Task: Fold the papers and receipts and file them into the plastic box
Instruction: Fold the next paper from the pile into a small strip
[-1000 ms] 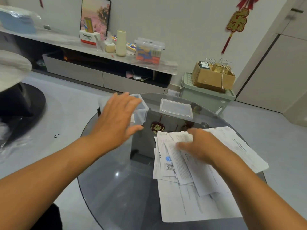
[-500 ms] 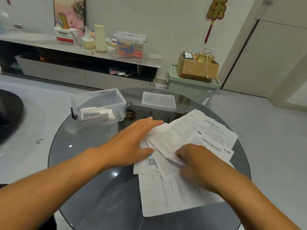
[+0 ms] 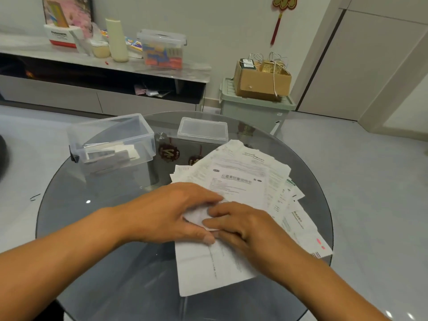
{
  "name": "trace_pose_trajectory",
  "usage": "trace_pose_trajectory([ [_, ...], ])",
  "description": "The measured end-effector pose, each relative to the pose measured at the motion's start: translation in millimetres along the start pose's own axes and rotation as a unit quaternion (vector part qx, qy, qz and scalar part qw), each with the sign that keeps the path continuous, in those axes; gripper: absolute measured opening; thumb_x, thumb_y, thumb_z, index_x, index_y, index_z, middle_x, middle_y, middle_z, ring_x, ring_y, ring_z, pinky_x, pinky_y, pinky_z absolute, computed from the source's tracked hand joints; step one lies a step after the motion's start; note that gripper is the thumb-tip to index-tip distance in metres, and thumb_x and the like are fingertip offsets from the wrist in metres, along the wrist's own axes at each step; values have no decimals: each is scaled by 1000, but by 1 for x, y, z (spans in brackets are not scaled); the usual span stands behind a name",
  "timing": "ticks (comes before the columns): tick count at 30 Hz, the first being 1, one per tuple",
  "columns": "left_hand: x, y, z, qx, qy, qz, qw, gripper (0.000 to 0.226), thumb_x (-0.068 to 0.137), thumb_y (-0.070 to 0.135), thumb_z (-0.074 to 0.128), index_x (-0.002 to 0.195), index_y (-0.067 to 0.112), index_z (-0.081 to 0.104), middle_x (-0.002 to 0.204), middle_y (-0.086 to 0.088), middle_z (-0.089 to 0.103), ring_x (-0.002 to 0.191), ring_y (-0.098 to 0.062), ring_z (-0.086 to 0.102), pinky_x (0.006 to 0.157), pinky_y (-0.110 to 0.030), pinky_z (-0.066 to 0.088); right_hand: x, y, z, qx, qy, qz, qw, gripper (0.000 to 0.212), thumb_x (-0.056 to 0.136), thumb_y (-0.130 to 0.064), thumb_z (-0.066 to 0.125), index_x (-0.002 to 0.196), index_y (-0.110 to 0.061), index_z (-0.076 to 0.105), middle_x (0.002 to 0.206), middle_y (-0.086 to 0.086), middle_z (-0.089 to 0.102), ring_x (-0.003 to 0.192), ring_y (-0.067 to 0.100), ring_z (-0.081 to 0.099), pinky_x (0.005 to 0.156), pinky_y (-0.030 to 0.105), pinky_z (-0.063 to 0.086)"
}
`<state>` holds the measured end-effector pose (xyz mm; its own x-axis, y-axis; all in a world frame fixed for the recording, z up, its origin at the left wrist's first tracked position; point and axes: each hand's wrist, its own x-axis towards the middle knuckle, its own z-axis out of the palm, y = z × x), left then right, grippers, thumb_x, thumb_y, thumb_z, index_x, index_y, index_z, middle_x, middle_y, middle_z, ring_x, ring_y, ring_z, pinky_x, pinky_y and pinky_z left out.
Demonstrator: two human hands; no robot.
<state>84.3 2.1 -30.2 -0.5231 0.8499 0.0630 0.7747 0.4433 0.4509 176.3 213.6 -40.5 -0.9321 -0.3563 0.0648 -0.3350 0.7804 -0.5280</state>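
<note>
Pinched a small paper point(image 3: 199, 216) with both left hand point(image 3: 166, 214) and right hand point(image 3: 245, 225) atop paper pile point(image 3: 243, 181); at 10 o'clock, open plastic box point(image 3: 111, 142) with folded slips point(image 3: 108, 152), lid point(image 3: 202, 130) beside.

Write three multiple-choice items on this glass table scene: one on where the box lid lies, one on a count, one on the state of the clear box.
1. Where is the lid?
A. on the clear plastic box
B. flat on the table, right of the box
C. on the floor

2. How many hands touch the paper pile?
A. none
B. one
C. two

3. What state is the clear plastic box in?
A. open, with some papers inside
B. closed and empty
C. tipped on its side

Answers:
1 B: the lid lies on the glass table, apart from the box.
2 C: the left hand and right hand both rest on a small paper atop the pile.
3 A: its top is uncovered and folded papers show through the wall.
</note>
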Motion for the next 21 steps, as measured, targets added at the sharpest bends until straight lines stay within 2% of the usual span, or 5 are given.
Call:
trace_pose_trajectory([
  [2,-4,-1,-1,10,-12,22,1000,56,87,72,61,135,44,54,133,26,57,124,7,48,102,-18,40,-3,-4,-9,18,-44,-1,999,40,97,-44,64,135,-32,69,141,-14,60,129,-4,45,103,7,35],
  [5,-10,-4,1,21,2,6,1000,59,86,78,53,137,49,54,141,29,51,130,14,38,106,-8,32,-16,2,-33,-1,-99,62,993,66,88,-35,79,145,-48,50,145,-31,43,129,-14,35,102,1,24],
  [8,-11,-4,7,25,5,-17,1000,62,85,82,50,138,49,54,143,32,47,132,17,33,110,-10,28,-26,14,-51,-31,-138,130,981,60,82,-45,80,133,-61,53,146,-45,31,121,-25,33,101,5,29],
  [13,-14,-5,7,-72,26,-54,996,55,83,73,61,132,47,60,133,37,53,131,11,42,107,-16,39,-25,28,-68,86,-121,172,974,35,79,-48,85,110,-56,72,131,-42,55,123,-19,47,113,22,38],
  [21,-7,-1,15,-121,99,-79,985,26,93,53,62,110,37,73,107,22,69,105,-4,62,85,-33,55,-28,36,-78,178,-142,176,958,35,91,-38,76,125,-45,72,131,-25,67,122,4,63,113,38,47],
])
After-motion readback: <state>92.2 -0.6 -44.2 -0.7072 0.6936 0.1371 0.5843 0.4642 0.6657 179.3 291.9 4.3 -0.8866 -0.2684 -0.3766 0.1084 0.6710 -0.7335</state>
